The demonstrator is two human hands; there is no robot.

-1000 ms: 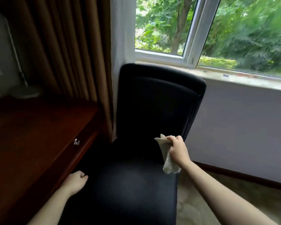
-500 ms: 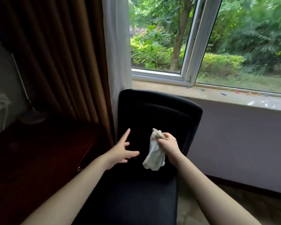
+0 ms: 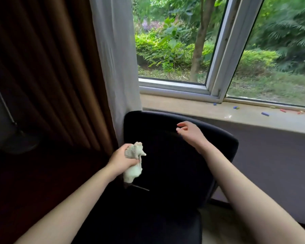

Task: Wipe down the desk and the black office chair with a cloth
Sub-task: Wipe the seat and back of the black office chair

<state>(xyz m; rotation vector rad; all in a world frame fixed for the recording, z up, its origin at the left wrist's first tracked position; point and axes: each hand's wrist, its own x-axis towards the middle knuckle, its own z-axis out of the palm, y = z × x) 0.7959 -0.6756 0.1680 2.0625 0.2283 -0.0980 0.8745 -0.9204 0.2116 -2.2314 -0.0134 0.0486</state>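
One cloth (image 3: 132, 172) hangs from the left hand (image 3: 120, 160), right hand (image 3: 190, 132) well apart.

Chair (image 3: 174, 164): solid black, back & seat, no pattern. Cloth (image 3: 133, 171): off-white, greyish in the creases. Worktop (image 3: 42, 182): dark reddish-brown wood, nearly black in shade. Heavy curtain (image 3: 48, 67): plain brown, vert. folds reading as dark/light stripes. Sheer curtain (image 3: 116, 59) beside it: white. Window frame (image 3: 224, 55): white-grey. Sill (image 3: 201, 110): beige, w/ small blue, red & green bits (image 3: 265, 113). Wall (image 3: 271, 164) under sill: pale grey-lilac. Floor (image 3: 218, 226): tan, mottled. Outside: green foliage (image 3: 165, 41), brown trunk (image 3: 197, 55).
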